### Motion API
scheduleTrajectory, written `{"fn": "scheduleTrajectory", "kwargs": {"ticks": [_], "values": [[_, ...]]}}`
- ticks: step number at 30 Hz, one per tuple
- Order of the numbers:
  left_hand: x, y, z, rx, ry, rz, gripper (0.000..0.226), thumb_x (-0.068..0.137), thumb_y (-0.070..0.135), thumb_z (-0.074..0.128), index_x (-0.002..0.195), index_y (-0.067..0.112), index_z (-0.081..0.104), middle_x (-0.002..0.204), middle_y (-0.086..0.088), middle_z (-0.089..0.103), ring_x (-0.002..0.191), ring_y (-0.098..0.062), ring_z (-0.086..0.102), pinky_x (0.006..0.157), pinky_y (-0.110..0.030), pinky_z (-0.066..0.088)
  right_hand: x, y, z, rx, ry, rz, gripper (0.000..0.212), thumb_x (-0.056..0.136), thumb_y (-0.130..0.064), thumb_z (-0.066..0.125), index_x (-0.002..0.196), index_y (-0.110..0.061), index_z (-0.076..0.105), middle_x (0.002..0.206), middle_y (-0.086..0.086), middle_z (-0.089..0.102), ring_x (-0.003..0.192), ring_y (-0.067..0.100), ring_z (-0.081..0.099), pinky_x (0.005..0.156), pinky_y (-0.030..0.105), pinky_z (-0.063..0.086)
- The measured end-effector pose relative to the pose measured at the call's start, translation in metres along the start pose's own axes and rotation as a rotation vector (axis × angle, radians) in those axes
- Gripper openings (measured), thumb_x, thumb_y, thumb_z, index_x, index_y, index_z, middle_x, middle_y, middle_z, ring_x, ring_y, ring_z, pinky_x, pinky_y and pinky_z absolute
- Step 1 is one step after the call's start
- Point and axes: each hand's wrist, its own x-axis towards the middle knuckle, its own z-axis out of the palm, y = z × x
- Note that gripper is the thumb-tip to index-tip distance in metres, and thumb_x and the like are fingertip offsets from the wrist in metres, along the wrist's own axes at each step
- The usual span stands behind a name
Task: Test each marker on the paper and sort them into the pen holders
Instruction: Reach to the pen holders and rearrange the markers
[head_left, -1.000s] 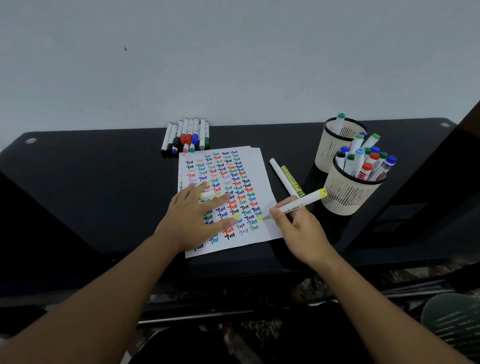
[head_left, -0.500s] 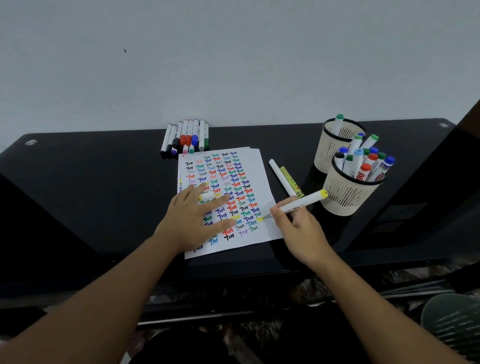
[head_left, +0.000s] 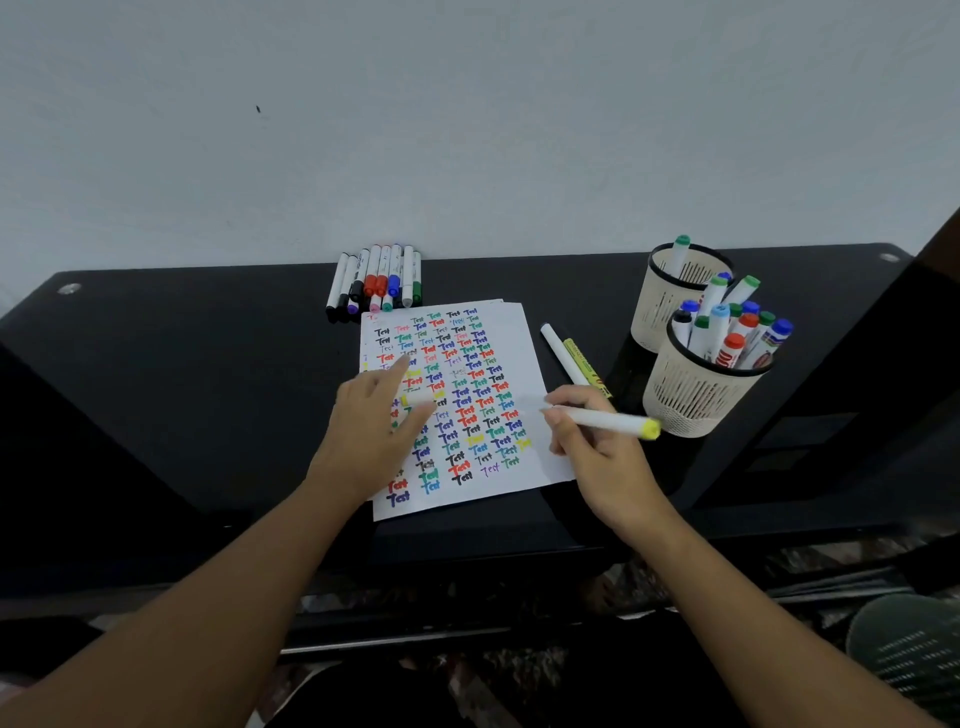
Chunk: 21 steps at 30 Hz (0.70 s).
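The yellow marker (head_left: 605, 422) was pinched by the right hand (head_left: 597, 447); its cap (head_left: 417, 398) was pinched by the left hand (head_left: 371, 426) at 9 o'clock. Colours could be smudged if the paper (head_left: 524, 353) were dragged.

The marker (head_left: 602, 422) has been swung round in the right hand (head_left: 597, 447): its yellow end, earlier raised toward the holders, is now lowered toward the right edge of the surface, and its tip has been lifted off the paper (head_left: 524, 364) and turned toward the left hand (head_left: 371, 431). The left hand, earlier pressed flat on the paper, has been raised, with the cap (head_left: 415, 399) held under its fingers. A fresh yellow mark (head_left: 523, 445) has been left beside the lower rows.
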Motion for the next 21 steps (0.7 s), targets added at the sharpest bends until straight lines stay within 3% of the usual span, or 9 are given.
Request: {"fn": "scheduleTrajectory", "kwargs": {"ticks": [4, 8, 10, 12, 14, 16, 18, 20, 21], "values": [[0.003, -0.008, 0.006, 0.071, 0.061, -0.007, 0.045, 0.104, 0.044, 0.048, 0.144, 0.025, 0.054, 0.129, 0.007, 0.044, 0.127, -0.013, 0.029, 0.110, -0.036, 0.036, 0.003, 0.001, 0.000, -0.106, -0.020, -0.035, 0.012, 0.107, -0.026, 0.057, 0.107, -0.036, 0.065, 0.085, -0.010, 0.067, 0.085, 0.007, 0.065, 0.080, 0.029, 0.053], [0.004, -0.011, 0.007, 0.073, 0.108, 0.049, 0.033, 0.104, 0.036, 0.051, 0.134, 0.027, 0.062, 0.113, 0.011, 0.046, 0.109, -0.008, 0.031, 0.099, -0.030, 0.035, 0.010, -0.011, -0.001, -0.175, -0.201, 0.018, 0.060, 0.100, 0.005, 0.048, 0.138, -0.042, 0.052, 0.121, -0.017, 0.062, 0.107, -0.005, 0.057, 0.085, 0.011, 0.048], [0.003, -0.009, 0.005, 0.077, 0.123, 0.072, 0.031, 0.104, 0.034, 0.052, 0.132, 0.026, 0.062, 0.114, 0.011, 0.051, 0.107, -0.007, 0.033, 0.097, -0.029, 0.033, 0.018, -0.019, 0.000, -0.117, -0.257, 0.053, 0.065, 0.099, 0.003, 0.040, 0.144, -0.043, 0.050, 0.132, -0.020, 0.057, 0.121, -0.013, 0.048, 0.091, 0.007, 0.039], [0.001, -0.007, 0.003, 0.071, 0.145, 0.082, 0.030, 0.104, 0.033, 0.052, 0.130, 0.024, 0.063, 0.116, 0.008, 0.058, 0.107, -0.008, 0.038, 0.097, -0.032, 0.037, 0.028, -0.026, 0.006, -0.025, -0.248, 0.048, 0.055, 0.099, -0.010, 0.040, 0.141, -0.042, 0.055, 0.137, -0.017, 0.056, 0.128, -0.008, 0.048, 0.096, 0.010, 0.036], [0.000, -0.004, 0.000, 0.046, 0.155, 0.076, 0.030, 0.104, 0.032, 0.053, 0.130, 0.022, 0.063, 0.118, 0.005, 0.063, 0.109, -0.010, 0.044, 0.100, -0.038, 0.042, 0.037, -0.033, 0.013, 0.020, -0.174, 0.025, 0.036, 0.107, -0.020, 0.044, 0.130, -0.040, 0.063, 0.130, -0.012, 0.062, 0.121, 0.000, 0.059, 0.097, 0.020, 0.043], [-0.002, -0.001, -0.002, 0.022, 0.151, 0.069, 0.031, 0.103, 0.032, 0.054, 0.131, 0.021, 0.063, 0.120, 0.002, 0.065, 0.112, -0.014, 0.051, 0.101, -0.043, 0.045, 0.047, -0.037, 0.019, 0.033, -0.124, 0.020, 0.023, 0.108, -0.026, 0.053, 0.125, -0.038, 0.064, 0.118, -0.006, 0.067, 0.097, 0.010, 0.072, 0.092, 0.038, 0.057], [-0.004, 0.003, -0.005, 0.008, 0.148, 0.060, 0.033, 0.104, 0.031, 0.054, 0.133, 0.020, 0.063, 0.121, -0.001, 0.065, 0.111, -0.017, 0.055, 0.101, -0.043, 0.046, 0.056, -0.040, 0.022, -0.037, -0.195, 0.033, 0.036, 0.107, -0.028, 0.058, 0.139, -0.041, 0.049, 0.113, -0.002, 0.069, 0.081, 0.015, 0.072, 0.086, 0.040, 0.062], [-0.005, 0.005, -0.006, 0.010, 0.146, 0.052, 0.034, 0.104, 0.032, 0.053, 0.135, 0.019, 0.063, 0.123, -0.003, 0.064, 0.111, -0.018, 0.056, 0.101, -0.041, 0.046, 0.062, -0.041, 0.022, -0.318, -0.289, 0.003, 0.048, 0.105, -0.032, 0.061, 0.146, -0.039, 0.036, 0.114, -0.007, 0.070, 0.084, 0.014, 0.071, 0.082, 0.037, 0.062], [-0.005, 0.006, -0.007, 0.016, 0.144, 0.051, 0.035, 0.105, 0.032, 0.052, 0.136, 0.020, 0.062, 0.124, -0.003, 0.064, 0.112, -0.018, 0.055, 0.102, -0.040, 0.045, 0.065, -0.039, 0.022, -0.493, -0.313, -0.035, 0.042, 0.104, -0.033, 0.062, 0.141, -0.035, 0.042, 0.117, -0.009, 0.071, 0.089, 0.013, 0.070, 0.082, 0.039, 0.061]]}}
